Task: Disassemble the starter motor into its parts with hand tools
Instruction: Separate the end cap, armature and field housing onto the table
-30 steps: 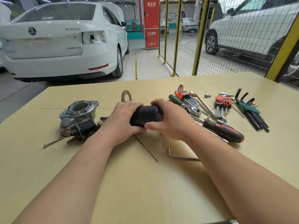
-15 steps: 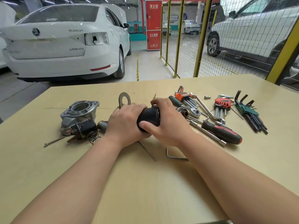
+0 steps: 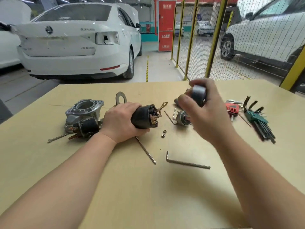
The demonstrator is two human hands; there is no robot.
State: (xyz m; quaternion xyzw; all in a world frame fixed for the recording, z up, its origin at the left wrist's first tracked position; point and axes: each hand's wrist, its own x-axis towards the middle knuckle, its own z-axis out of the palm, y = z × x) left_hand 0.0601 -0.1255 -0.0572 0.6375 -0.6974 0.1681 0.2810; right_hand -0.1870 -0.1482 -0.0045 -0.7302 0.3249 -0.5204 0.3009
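Little is legible. On the white car (image 3: 74, 47), far beyond the left-hand fingers (image 3: 130, 107), the boot lid carries a round badge (image 3: 49, 29) and two strips of lettering (image 3: 87, 29), both too blurred to read. On the red cabinet (image 3: 165, 22), far beyond and slightly left of the right-hand fingers (image 3: 196, 83), there are white characters on top, a white label (image 3: 165, 36) mid-height, and a bottom line (image 3: 165, 46) that seems to end in 119. The characters themselves are not sharp enough to read.
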